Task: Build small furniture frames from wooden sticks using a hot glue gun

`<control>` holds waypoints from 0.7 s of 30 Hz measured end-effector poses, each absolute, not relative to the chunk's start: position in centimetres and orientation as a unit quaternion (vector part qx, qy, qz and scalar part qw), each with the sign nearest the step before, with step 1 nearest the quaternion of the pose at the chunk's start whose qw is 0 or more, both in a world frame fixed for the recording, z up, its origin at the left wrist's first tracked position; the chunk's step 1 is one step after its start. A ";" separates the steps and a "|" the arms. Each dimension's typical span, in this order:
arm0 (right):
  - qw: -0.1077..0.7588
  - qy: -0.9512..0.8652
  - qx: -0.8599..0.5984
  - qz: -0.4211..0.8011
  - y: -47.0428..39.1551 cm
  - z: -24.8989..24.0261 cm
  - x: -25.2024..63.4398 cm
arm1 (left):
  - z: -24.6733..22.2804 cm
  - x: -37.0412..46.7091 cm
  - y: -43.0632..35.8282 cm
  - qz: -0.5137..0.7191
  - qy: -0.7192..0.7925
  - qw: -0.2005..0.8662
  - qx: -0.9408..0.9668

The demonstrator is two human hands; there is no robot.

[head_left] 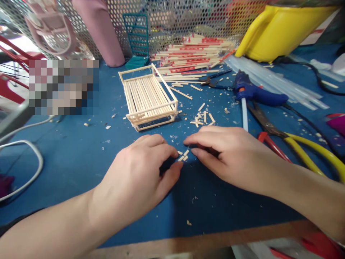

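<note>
Wooden bits (pixel 184 156) this small want a light, low pinch, left hand (pixel 137 169) and right hand (pixel 229 147) beside them, fingers parted, seemingly empty.

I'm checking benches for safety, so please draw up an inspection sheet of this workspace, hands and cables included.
Surface: blue tabletop, scattered with pale scraps.
Work items: small rectangular pale wooden stick frame; short pale stick pieces between the hands.
Clutter: wrapped pale chopsticks, translucent glue sticks, blue glue gun, metal cutters with yellow handles.
Hands: left hand and right hand beside the short pieces, fingers parted; contact cannot be told.
Cables: white cable curving at left; black cable trailing from the glue gun.
Surroundings: perforated metal mesh behind; yellow plastic pitcher at back right.
</note>
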State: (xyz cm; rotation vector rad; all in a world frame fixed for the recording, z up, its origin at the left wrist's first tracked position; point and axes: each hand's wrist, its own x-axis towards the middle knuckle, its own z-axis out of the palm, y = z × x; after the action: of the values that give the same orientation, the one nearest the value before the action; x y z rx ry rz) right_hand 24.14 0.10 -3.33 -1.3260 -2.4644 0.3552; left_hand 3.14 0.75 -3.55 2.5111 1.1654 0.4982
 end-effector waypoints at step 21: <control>0.146 -0.856 -0.479 0.130 0.1 -3.2 23.8 | -3.7 3.5 0.6 0.152 0.448 0.178 0.863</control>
State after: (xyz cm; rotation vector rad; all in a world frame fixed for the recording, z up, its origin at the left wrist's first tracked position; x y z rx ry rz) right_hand 23.82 0.09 -3.22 -1.3799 -2.4647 0.3734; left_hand 3.48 0.56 -3.66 2.4425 1.2664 0.4298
